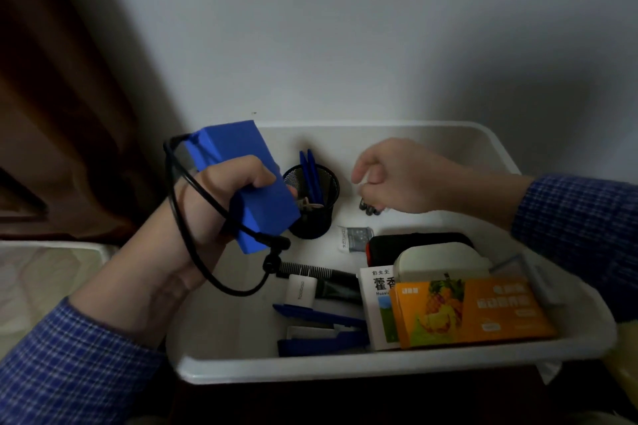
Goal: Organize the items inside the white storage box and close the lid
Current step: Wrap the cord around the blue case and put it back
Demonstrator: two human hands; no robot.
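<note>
The white storage box (345,371) stands open against the wall, with no lid in view. My left hand (210,214) grips a blue rectangular box (241,155) over the storage box's left side, and a black cable (193,245) loops round that wrist. My right hand (397,179) hovers over the back of the storage box, fingers curled on a small bundle of dark batteries (371,210) in clear wrap. A black mesh pen cup (326,214) with blue pens stands between my hands.
Inside the box lie an orange packet (483,310), a white medicine carton (374,307), a white case (438,262) on a black one, a black comb (317,271), a white adapter (302,290), a blue stapler (321,328). A bed edge (45,272) sits left.
</note>
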